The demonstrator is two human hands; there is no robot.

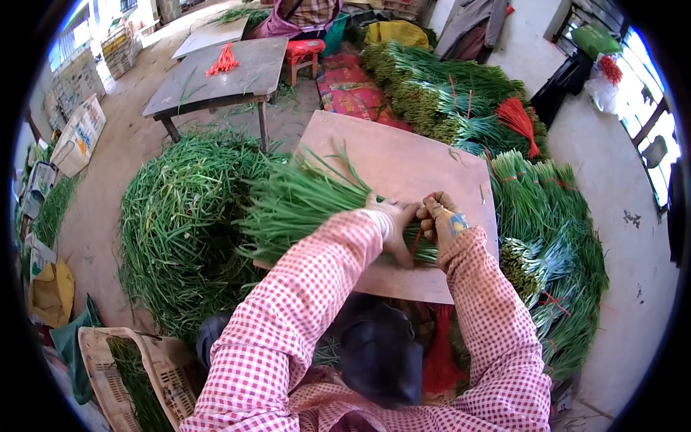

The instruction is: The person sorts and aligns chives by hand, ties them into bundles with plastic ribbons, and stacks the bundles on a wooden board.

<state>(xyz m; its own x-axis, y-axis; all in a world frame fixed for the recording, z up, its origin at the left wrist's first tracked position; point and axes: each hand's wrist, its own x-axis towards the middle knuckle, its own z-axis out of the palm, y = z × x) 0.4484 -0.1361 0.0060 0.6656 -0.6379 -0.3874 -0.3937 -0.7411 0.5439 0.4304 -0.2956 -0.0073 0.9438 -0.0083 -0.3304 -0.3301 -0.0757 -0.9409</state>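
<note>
A bunch of long green chives [302, 205] lies across the board [403, 158] in front of me, its leafy ends to the left. My left hand [392, 225] is wrapped over the bunch near its right end and grips it. Close beside it, my right hand [440, 218] is closed in a pinch on a thin red tie [417, 243] that runs down over the chives. The fingertips of both hands almost meet at the tie. The underside of the bunch is hidden.
A large heap of loose greens [191, 216] lies left of the board. Tied bunches [533, 209] are stacked to the right, with red ties [517, 119] on top. A low table [245, 65] stands ahead, a plastic crate [108, 367] at lower left. Another person [306, 14] sits at the back.
</note>
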